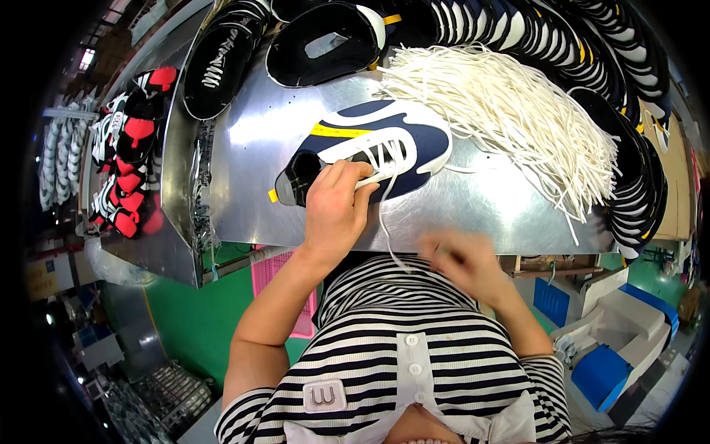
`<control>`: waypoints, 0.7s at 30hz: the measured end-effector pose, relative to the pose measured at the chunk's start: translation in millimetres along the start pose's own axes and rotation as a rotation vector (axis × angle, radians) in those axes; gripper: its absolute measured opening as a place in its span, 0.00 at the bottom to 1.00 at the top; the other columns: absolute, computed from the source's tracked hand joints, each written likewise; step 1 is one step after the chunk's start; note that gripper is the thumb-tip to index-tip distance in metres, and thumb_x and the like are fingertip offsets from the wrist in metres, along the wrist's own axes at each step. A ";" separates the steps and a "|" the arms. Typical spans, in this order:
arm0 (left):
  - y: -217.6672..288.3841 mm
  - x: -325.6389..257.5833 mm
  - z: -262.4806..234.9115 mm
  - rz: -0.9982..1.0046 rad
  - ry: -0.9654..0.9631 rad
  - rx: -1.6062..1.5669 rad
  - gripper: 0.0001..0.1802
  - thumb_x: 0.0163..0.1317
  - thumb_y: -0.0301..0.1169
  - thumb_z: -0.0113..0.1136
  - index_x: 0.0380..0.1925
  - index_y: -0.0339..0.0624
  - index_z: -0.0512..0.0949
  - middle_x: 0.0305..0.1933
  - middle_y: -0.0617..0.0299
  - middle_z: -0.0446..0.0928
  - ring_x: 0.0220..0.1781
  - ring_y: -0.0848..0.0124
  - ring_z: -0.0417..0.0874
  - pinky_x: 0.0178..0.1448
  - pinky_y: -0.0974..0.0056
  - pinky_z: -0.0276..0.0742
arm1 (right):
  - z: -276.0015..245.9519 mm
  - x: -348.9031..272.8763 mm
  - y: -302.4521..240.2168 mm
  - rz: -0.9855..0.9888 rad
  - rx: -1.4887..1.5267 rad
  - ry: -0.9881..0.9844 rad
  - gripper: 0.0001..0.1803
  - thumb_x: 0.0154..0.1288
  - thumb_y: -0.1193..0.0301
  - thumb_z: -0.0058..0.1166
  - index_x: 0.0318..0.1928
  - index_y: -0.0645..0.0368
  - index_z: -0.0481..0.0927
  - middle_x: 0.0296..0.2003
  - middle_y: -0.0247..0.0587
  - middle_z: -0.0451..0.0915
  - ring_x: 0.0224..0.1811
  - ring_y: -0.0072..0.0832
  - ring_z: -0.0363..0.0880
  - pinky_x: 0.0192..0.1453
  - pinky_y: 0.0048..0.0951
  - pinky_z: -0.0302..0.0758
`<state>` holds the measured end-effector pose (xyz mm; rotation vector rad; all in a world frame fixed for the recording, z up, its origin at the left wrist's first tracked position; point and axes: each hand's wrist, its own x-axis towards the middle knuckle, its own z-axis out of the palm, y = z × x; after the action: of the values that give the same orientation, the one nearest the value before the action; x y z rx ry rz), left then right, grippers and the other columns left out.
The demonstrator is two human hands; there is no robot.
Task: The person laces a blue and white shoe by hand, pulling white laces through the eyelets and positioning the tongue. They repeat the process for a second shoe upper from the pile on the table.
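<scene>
A navy-and-white shoe upper (388,140) lies on its side on a shiny metal table (251,163), near the table's front edge, its toe to the right and its heel, with a small yellow tab, to the left. I see a white lace (385,222) crossing the upper's throat in several rows, its loose length trailing down over the table's edge in front of the wearer's striped shirt (362,318). The left hand (336,200) reaches in from below, its fingers and thumb drawn together on the near side of the throat, gripping the upper beside the lacing. The right hand (466,263) is a blur at the table's edge, just beside the lace; from my end, I cannot tell whether its fingers are apart or together, or whether they touch the lace. Near the toe, a thick heap of white laces (503,118) spreads toward the right. Beyond the upper, I make out a black-lined upper (288,55) with a yellow tab and, farther left, a dark laced upper (214,66). A long row of nested uppers (503,29) curves around the table's far right side. Red, white and black uppers (133,148) are bunched at the far left. Below the table, a pink basket (275,281) shows against a green floor (185,311).
</scene>
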<state>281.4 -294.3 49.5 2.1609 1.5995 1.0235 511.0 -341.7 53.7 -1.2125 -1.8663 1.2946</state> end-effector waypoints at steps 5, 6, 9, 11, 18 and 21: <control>23.5 1.9 -0.6 0.040 -0.077 -0.105 0.11 0.54 0.24 0.68 0.38 0.38 0.81 0.32 0.54 0.77 0.34 0.56 0.78 0.38 0.58 0.71 | 14.2 62.4 26.5 0.082 0.233 0.269 0.12 0.61 0.67 0.66 0.41 0.60 0.84 0.24 0.28 0.78 0.25 0.13 0.70 0.30 0.20 0.68; 23.4 1.6 -2.5 0.028 -0.088 -0.113 0.12 0.54 0.24 0.68 0.39 0.38 0.81 0.32 0.55 0.77 0.34 0.57 0.78 0.38 0.58 0.72 | 18.5 66.1 25.8 0.158 0.356 0.216 0.11 0.62 0.67 0.66 0.40 0.59 0.84 0.24 0.26 0.77 0.25 0.12 0.68 0.30 0.19 0.67; 23.5 8.2 -14.7 0.049 -0.090 -0.051 0.13 0.54 0.23 0.68 0.41 0.39 0.81 0.30 0.55 0.75 0.34 0.57 0.78 0.38 0.58 0.72 | 18.2 50.7 19.9 0.275 0.491 -0.058 0.08 0.64 0.68 0.64 0.37 0.59 0.83 0.25 0.23 0.75 0.27 0.11 0.65 0.31 0.19 0.65; 17.1 11.5 -15.9 0.069 -0.133 0.023 0.14 0.54 0.23 0.67 0.42 0.40 0.82 0.30 0.55 0.75 0.34 0.56 0.78 0.38 0.58 0.73 | 18.2 30.5 9.3 0.246 0.203 -0.391 0.08 0.66 0.68 0.62 0.37 0.60 0.82 0.24 0.29 0.73 0.27 0.13 0.65 0.32 0.22 0.65; -6.9 15.9 4.7 -0.078 -0.428 0.014 0.14 0.59 0.32 0.62 0.45 0.45 0.82 0.33 0.53 0.81 0.37 0.55 0.83 0.41 0.54 0.77 | 0.4 71.8 12.5 0.041 0.162 0.153 0.07 0.66 0.72 0.59 0.42 0.62 0.79 0.29 0.39 0.74 0.26 0.27 0.71 0.30 0.26 0.68; -15.7 17.7 5.1 -0.212 -0.502 -0.185 0.14 0.59 0.32 0.61 0.45 0.42 0.83 0.36 0.51 0.83 0.38 0.53 0.84 0.43 0.55 0.78 | 2.4 91.6 20.2 -0.100 0.066 0.293 0.07 0.63 0.76 0.61 0.41 0.62 0.78 0.32 0.43 0.77 0.28 0.34 0.76 0.32 0.30 0.72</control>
<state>276.0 -271.6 43.4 1.8794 1.3907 0.4883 476.5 -257.9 29.8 -1.1883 -1.6393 1.0534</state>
